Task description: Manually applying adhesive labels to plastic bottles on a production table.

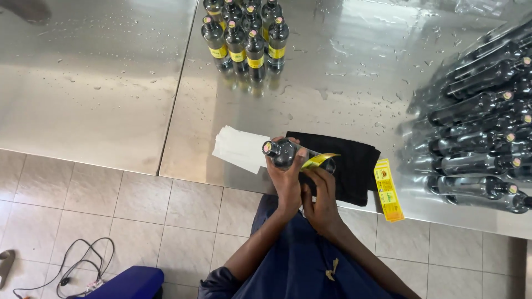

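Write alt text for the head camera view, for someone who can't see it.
Seen from above, a person's left hand grips a dark glass bottle while the right hand presses a yellow label around it, over a black cloth on a wet steel table. Labelled bottles stand behind; unlabelled bottles lie at right beside a strip of yellow labels.

Labelled bottles (244,39) upright; black cloth (354,166) — cable (77,260)
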